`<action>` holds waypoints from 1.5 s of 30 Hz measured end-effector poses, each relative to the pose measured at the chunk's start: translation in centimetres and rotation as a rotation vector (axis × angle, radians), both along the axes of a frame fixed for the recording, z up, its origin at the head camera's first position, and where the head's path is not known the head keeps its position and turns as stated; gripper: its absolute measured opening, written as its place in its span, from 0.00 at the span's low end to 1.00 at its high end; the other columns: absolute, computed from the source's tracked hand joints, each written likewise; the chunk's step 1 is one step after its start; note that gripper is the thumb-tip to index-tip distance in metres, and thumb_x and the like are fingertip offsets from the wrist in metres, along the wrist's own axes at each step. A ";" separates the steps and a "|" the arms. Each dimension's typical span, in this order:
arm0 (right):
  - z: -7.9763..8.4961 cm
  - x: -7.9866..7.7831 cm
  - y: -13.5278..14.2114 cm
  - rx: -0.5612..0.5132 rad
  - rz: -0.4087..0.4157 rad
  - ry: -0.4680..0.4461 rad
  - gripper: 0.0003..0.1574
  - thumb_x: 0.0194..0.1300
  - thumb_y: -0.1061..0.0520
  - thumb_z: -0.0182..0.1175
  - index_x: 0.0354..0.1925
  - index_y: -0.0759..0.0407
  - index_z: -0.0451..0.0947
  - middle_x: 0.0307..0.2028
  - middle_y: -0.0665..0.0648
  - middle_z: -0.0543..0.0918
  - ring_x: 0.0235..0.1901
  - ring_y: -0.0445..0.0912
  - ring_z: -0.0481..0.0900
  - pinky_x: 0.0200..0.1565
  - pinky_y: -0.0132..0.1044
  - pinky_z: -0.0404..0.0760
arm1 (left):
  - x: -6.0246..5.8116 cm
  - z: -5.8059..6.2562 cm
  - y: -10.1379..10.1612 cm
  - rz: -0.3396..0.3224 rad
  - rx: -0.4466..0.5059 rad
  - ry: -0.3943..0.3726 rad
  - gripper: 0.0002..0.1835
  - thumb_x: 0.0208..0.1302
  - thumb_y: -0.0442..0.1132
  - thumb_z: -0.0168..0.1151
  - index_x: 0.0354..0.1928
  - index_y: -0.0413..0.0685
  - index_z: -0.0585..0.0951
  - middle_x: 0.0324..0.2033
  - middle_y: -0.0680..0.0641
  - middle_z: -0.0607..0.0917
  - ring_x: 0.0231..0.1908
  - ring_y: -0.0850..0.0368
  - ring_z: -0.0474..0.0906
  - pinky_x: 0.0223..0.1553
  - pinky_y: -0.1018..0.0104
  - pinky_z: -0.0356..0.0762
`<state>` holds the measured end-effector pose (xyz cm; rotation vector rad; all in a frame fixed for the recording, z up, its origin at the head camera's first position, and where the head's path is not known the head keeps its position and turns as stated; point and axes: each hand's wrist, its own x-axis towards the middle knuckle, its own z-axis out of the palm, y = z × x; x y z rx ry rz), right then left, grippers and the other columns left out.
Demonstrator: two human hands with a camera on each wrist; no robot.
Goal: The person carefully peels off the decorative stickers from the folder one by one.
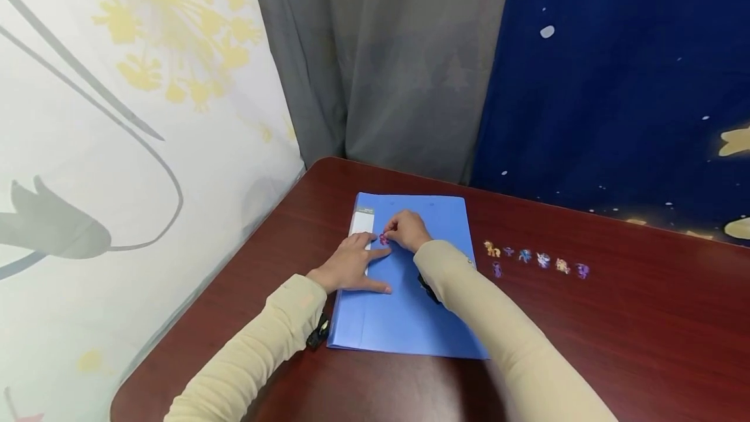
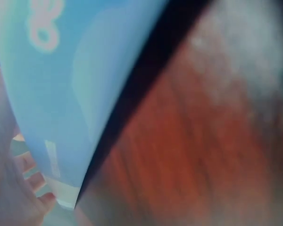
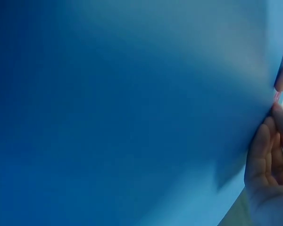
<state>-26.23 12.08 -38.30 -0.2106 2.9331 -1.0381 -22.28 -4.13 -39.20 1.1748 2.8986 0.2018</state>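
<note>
A blue folder [image 1: 418,318] with a white spine label [image 1: 363,223] lies on the table. My left hand [image 1: 348,267] rests on the folder's left side with its fingers spread, and it shows at the left edge of the left wrist view. Near the label, a small pink pony sticker [image 1: 383,239] is on the folder's upper left. My right hand [image 1: 410,232] pinches the sticker's right edge between thumb and finger. In the right wrist view, the right hand's curled fingers [image 3: 260,150] stand close to the folder, and only a bit of pink shows.
To the right of the folder, several small pony stickers lie on the dark red table [image 1: 644,318], among them an orange one [image 1: 491,249] and a purple one [image 1: 582,271]. A grey curtain [image 1: 410,83] and a blue one [image 1: 615,83] hang behind; a patterned white wall covering [image 1: 222,148] borders the left.
</note>
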 end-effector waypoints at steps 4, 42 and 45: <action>0.2 -0.1 -0.2 0.050 0.000 0.003 0.05 0.55 0.59 0.63 0.30 0.59 0.85 0.28 0.52 0.82 0.33 0.45 0.74 0.37 0.34 0.76 | -0.1 0.2 -0.2 -0.002 -0.001 0.003 0.42 0.42 0.70 0.61 0.59 0.55 0.73 0.57 0.40 0.65 0.58 0.47 0.58 0.58 0.53 0.56; 0.2 0.6 1.5 -0.128 0.143 -0.078 0.05 0.63 0.65 0.52 0.29 0.61 0.70 0.28 0.56 0.75 0.30 0.45 0.73 0.34 0.33 0.73 | 0.9 -0.4 0.1 0.014 -0.009 -0.027 0.40 0.50 0.66 0.56 0.62 0.53 0.68 0.62 0.37 0.59 0.63 0.39 0.49 0.61 0.50 0.51; 0.1 0.7 1.8 -0.154 0.143 -0.096 0.04 0.63 0.65 0.52 0.30 0.62 0.70 0.27 0.56 0.77 0.28 0.44 0.75 0.34 0.32 0.75 | 0.9 -0.4 -0.1 0.022 -0.013 -0.021 0.40 0.50 0.67 0.56 0.62 0.54 0.68 0.62 0.38 0.60 0.63 0.40 0.50 0.62 0.50 0.49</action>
